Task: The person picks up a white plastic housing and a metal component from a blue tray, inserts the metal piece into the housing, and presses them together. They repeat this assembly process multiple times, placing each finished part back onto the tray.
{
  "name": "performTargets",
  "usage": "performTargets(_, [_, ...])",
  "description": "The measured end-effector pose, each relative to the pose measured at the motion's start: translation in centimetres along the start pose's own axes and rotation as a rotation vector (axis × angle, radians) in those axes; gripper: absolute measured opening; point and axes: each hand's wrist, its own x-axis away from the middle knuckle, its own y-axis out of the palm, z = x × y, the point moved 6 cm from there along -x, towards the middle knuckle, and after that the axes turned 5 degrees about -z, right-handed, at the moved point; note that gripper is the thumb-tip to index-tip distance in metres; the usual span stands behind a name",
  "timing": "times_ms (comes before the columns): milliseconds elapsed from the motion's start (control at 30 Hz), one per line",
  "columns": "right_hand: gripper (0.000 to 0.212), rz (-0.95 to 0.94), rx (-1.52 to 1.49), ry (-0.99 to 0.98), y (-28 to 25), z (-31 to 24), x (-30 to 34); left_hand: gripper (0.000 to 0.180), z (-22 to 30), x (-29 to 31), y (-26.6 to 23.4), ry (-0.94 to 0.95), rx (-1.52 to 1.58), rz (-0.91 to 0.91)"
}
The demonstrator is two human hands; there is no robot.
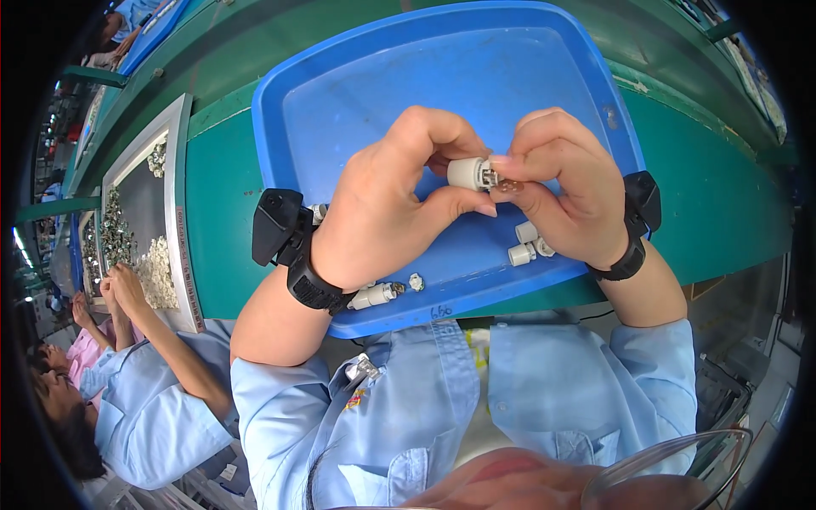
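My left hand (387, 200) pinches a small white cylindrical part (467, 172) between thumb and fingers. My right hand (565, 191) meets it from the right, its fingertips on a small metal piece (493, 177) at the end of that white part. Both hands hover over a blue plastic tray (374, 85). Loose in the tray's near side lie a white part with a metal end (374, 295), a tiny metal piece (416, 281) and two or three white cylinders (525, 243) under my right hand. Each wrist wears a black band with a box.
The tray rests on a green workbench (225, 212). To the left, a grey-framed tray (140, 221) holds several metal and white parts, where a neighbouring person's hands (119, 285) work. More green benches and a blue tray (157, 30) lie further back.
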Motion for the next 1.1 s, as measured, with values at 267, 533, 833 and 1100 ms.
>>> performTargets(267, [0.02,-0.005,-0.034,0.004,0.04,0.37,-0.16,0.043,-0.5,0.04,0.26,-0.052,0.029,-0.03])
performTargets(533, [0.019,-0.007,-0.037,-0.008,0.0,0.25,-0.24,0.042,-0.19,0.01,0.23,-0.024,0.02,-0.051])
performTargets(833, [0.025,-0.064,-0.002,-0.051,0.12,0.25,-0.05,0.042,-0.07,0.08,0.17,-0.022,-0.021,-0.023])
performTargets(1100, [0.022,-0.087,-0.131,0.005,0.11,0.02,-0.44,0.041,-0.19,0.01,-0.33,0.005,-0.008,0.042])
